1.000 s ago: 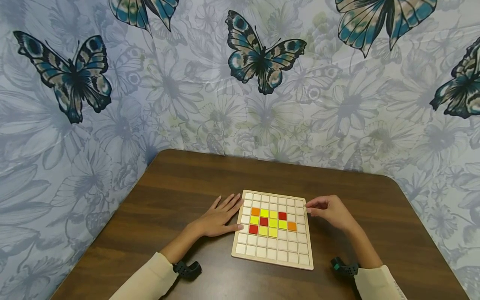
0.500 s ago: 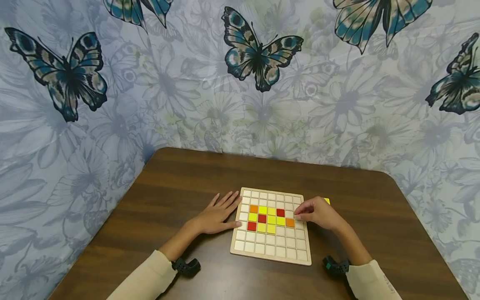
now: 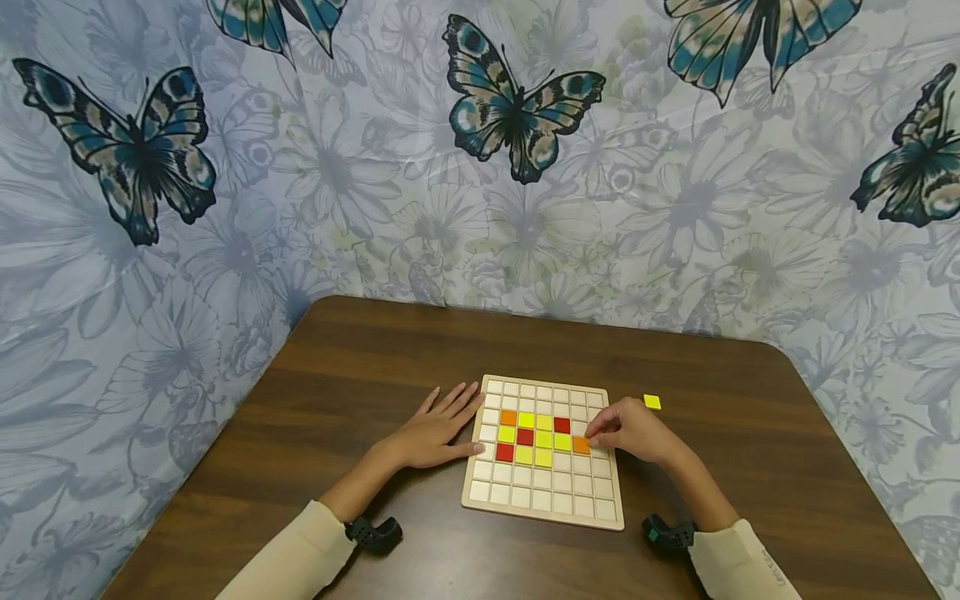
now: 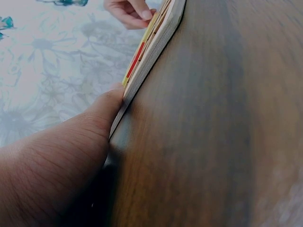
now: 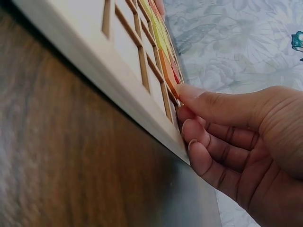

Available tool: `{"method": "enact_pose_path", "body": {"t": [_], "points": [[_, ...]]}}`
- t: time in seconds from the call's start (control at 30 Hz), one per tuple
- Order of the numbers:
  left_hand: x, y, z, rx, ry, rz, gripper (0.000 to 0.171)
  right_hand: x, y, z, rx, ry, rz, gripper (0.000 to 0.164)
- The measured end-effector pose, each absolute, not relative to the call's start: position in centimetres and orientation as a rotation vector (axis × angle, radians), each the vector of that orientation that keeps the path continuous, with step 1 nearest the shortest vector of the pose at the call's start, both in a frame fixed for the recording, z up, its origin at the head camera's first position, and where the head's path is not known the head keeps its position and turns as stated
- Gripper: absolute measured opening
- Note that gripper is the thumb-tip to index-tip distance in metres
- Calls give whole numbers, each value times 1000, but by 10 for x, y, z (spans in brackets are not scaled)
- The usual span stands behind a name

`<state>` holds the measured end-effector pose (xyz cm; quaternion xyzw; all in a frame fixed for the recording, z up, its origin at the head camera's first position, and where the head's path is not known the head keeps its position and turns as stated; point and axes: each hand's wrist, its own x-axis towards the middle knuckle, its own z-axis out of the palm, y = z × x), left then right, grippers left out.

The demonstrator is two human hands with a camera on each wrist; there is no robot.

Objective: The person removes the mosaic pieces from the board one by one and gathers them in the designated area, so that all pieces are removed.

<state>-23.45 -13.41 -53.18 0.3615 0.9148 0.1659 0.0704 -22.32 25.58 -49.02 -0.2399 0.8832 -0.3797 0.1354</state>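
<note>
A square wooden grid board [image 3: 540, 518] lies on the table, its cells pale apart from a patch of yellow, red and orange square tiles. My left hand [image 3: 435, 437] lies flat with spread fingers on the table, its fingertips and thumb touching the board's left edge. Over the board's right side, my right hand [image 3: 633, 429] has curled fingers, and thumb and forefinger pinch at the edge of the orange tile [image 3: 581, 445]. In the right wrist view the thumb tip meets that orange tile [image 5: 167, 73]; the forefinger's tip is partly hidden.
A loose yellow tile [image 3: 652, 402] lies on the brown table [image 3: 420, 342] just beyond my right hand. A wall covering with butterflies [image 3: 521, 108] hangs behind the table's far edge. Dark wrist bands [image 3: 372, 535] are on both wrists.
My right hand has moved left from the board's right edge to the orange tile, uncovering the loose yellow tile. My left hand stays at the board's edge. The head view has shifted slightly.
</note>
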Motion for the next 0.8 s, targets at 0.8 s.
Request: {"method": "enact_pose_path", "body": {"t": [0.8], "points": [[-234, -134, -528, 1069, 2754, 455, 90, -223, 252, -490, -653, 2619, -1104, 3]]}}
